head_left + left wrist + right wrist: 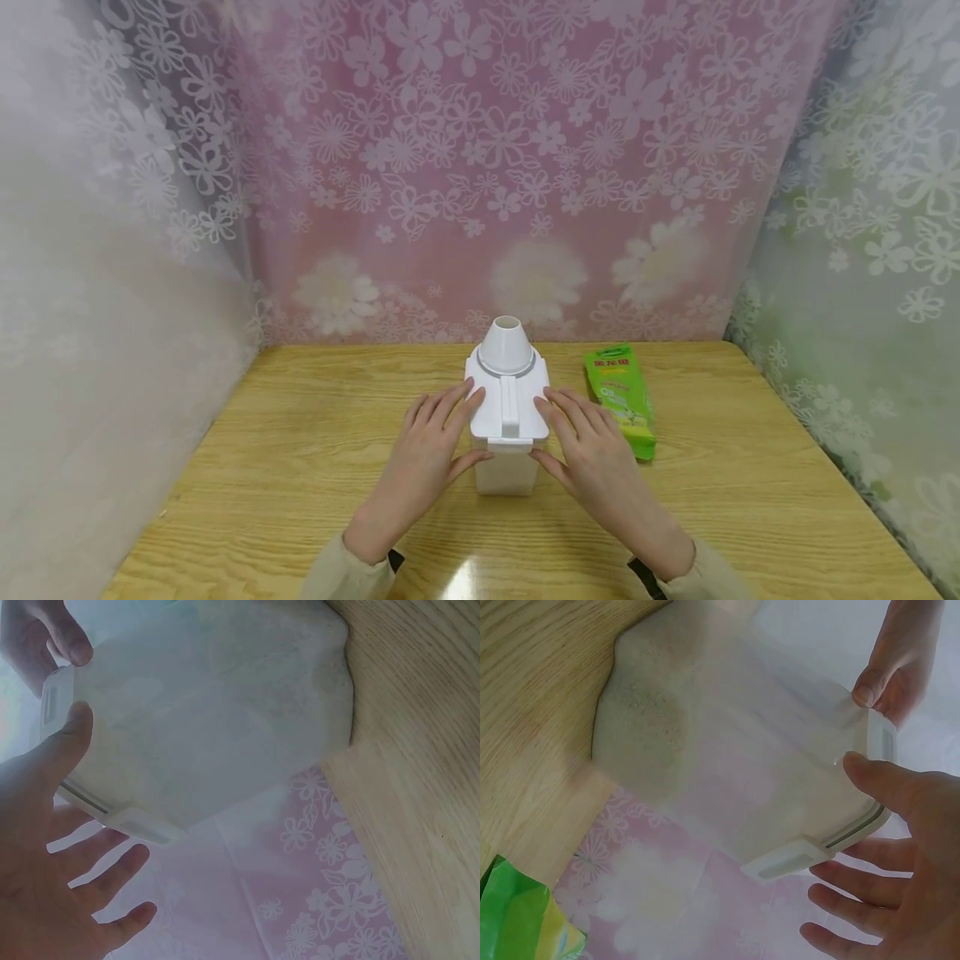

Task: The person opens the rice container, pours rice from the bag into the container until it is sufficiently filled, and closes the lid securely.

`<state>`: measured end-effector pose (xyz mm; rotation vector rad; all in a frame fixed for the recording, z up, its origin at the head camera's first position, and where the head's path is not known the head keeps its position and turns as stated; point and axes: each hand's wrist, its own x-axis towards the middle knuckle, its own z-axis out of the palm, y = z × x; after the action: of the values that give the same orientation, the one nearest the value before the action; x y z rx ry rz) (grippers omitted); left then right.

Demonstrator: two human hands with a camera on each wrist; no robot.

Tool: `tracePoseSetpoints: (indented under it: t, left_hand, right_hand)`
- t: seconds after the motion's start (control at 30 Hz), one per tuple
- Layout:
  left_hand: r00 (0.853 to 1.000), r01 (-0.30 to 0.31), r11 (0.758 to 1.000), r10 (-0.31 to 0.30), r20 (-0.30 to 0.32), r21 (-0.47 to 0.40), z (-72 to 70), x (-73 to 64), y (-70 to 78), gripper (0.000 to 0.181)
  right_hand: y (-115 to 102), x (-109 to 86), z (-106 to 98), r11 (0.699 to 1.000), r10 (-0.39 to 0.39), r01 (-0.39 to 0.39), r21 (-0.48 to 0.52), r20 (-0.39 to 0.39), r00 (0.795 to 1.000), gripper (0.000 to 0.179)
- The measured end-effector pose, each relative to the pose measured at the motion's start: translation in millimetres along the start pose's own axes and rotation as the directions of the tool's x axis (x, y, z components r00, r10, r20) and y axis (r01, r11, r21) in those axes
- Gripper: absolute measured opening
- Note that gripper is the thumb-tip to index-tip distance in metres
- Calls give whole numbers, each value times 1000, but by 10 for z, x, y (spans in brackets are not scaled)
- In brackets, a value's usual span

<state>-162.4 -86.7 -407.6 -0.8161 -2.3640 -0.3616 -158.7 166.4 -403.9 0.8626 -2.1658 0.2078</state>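
A tall translucent storage container [506, 475] stands on the table, with pale grainy contents showing low inside it in the right wrist view. Its white lid [489, 412] has a ridge handle, clips at the edges and a cone-shaped cap [506, 346] on top. My left hand [431, 442] touches the lid's left side with spread fingers, its thumb at the front clip [49, 705]. From the other side my right hand [596, 450] mirrors it, fingertips at the lid's right edge and thumb by the front clip. A side clip [787, 857] lies near the right fingers.
A green and yellow bag [622, 400] with red lettering lies on the wooden table [322, 467], right of the container. Flowered curtains [480, 167] hang behind and along both sides of the table.
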Motion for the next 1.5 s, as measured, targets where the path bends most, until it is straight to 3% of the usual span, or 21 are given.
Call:
tracePoseSetpoints:
  t: [0.77, 1.27, 1.5]
  left_hand:
    - [999, 45, 999, -45, -10, -24, 94, 158, -88, 78]
    - [998, 41, 999, -39, -40, 32, 268, 360, -268, 76]
    - [998, 68, 997, -67, -22, 26, 350, 460, -381, 77]
  right_hand:
    - [85, 127, 153, 999, 44, -44, -1, -19, 999, 79]
    - [243, 294, 317, 996, 84, -83, -28, 12, 996, 74]
    - [315, 369, 406, 994, 106, -105, -43, 40, 994, 72]
